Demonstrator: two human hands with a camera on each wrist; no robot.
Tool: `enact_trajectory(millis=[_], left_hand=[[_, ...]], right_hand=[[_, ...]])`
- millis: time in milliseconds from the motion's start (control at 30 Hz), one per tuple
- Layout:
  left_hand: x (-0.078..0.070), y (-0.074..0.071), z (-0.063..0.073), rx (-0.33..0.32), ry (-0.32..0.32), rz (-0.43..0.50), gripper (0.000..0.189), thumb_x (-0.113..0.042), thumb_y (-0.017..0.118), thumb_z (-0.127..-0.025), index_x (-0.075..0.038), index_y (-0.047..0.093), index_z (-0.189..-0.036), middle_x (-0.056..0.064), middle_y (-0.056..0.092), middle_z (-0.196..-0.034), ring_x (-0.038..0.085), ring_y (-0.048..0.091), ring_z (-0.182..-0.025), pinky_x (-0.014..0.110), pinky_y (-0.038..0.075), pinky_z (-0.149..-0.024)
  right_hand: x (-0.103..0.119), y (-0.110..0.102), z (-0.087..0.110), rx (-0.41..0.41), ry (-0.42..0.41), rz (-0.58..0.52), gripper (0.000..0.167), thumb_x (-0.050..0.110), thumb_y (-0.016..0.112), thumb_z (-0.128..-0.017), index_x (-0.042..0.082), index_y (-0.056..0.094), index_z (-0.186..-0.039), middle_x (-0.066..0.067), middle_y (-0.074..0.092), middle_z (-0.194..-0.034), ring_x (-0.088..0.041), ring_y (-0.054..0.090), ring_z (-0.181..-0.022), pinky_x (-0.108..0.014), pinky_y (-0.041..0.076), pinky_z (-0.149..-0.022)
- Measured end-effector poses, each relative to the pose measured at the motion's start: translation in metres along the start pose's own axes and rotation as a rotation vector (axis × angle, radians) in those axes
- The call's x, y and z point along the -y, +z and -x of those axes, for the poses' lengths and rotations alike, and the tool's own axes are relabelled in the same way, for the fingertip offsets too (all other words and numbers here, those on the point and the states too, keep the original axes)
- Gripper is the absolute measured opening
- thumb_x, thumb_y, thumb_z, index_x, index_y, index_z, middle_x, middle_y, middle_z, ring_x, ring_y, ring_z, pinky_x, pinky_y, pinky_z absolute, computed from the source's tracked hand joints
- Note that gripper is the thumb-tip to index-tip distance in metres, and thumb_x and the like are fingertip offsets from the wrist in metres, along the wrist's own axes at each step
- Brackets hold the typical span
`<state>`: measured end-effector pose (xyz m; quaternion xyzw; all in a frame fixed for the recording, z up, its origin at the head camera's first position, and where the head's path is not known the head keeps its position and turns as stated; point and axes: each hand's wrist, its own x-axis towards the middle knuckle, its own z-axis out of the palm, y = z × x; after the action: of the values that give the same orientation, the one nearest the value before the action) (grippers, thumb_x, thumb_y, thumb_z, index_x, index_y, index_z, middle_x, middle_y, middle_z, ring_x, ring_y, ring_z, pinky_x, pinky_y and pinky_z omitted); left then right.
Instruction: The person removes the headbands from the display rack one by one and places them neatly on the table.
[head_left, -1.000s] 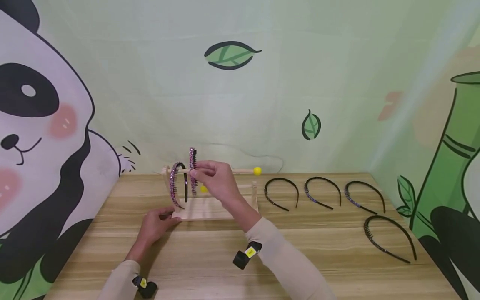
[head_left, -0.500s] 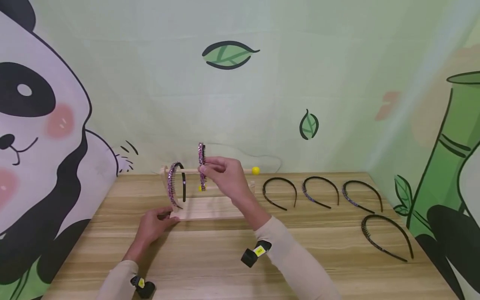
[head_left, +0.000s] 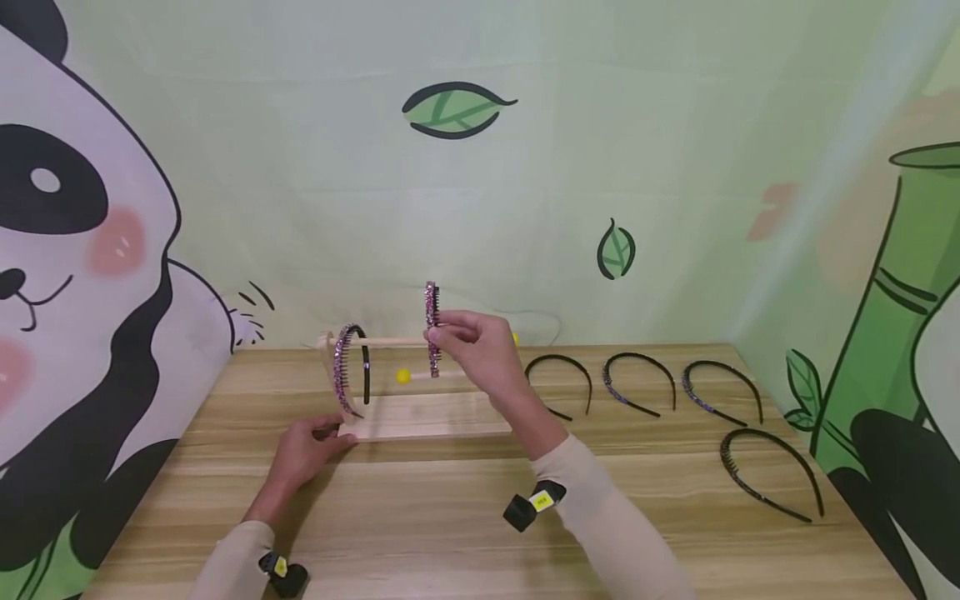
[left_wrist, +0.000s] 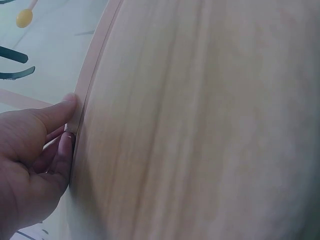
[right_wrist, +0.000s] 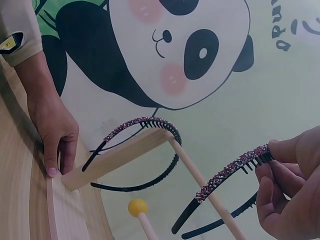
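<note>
My right hand point(head_left: 483, 350) pinches a black toothed headband point(head_left: 431, 304) covered in pink and silver glitter. In the right wrist view, the two arms of this headband point(right_wrist: 232, 167) straddle the upper rod point(right_wrist: 192, 167) of a wooden stand. A matching glitter headband point(head_left: 342, 367) hangs at the rod's left end, by the stand's upright point(right_wrist: 117, 157). At the left front corner of the stand's base point(head_left: 427, 417), my left hand point(head_left: 303, 454) holds on with thumb and fingers. The left wrist view shows the thumb lying along the base edge point(left_wrist: 90, 70).
A lower rod tipped with a yellow ball point(head_left: 403, 377) points left. The upper rod's yellow ball is mostly behind my right hand. Several dark headbands lie to the right on the wooden table point(head_left: 420, 517), one point(head_left: 772, 475) nearer the front. A panda-print cloth point(head_left: 525, 200) hangs behind.
My right hand has moved the glitter headband rightward along the upper rod, away from the hanging one. The left hand stays at the base corner.
</note>
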<state>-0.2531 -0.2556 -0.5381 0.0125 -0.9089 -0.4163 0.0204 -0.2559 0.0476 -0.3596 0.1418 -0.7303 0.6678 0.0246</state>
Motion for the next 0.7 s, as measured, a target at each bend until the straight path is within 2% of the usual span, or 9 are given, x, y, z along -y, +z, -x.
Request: enact_trajectory(millis=[400, 700], left_hand=[[-0.001, -0.001, 0.002, -0.004, 0.012, -0.012, 0.049, -0.024, 0.079, -0.092, 0.003, 0.066, -0.13, 0.023, 0.069, -0.126, 0.038, 0.066, -0.114, 0.053, 0.051, -0.097], [0.0, 0.0, 0.001, -0.001, 0.024, -0.016, 0.05, -0.025, 0.078, -0.092, 0.003, 0.066, -0.131, 0.022, 0.068, -0.128, 0.037, 0.066, -0.115, 0.052, 0.051, -0.097]], right_hand=[[-0.002, -0.026, 0.004, -0.039, 0.016, 0.027, 0.034, 0.021, 0.075, -0.095, 0.006, 0.072, -0.125, -0.006, 0.078, -0.106, -0.018, 0.073, -0.102, -0.036, 0.056, -0.095], [-0.002, -0.048, 0.007, -0.08, 0.027, 0.035, 0.035, 0.021, 0.075, -0.095, 0.005, 0.071, -0.126, -0.008, 0.077, -0.108, -0.02, 0.072, -0.104, -0.031, 0.057, -0.092]])
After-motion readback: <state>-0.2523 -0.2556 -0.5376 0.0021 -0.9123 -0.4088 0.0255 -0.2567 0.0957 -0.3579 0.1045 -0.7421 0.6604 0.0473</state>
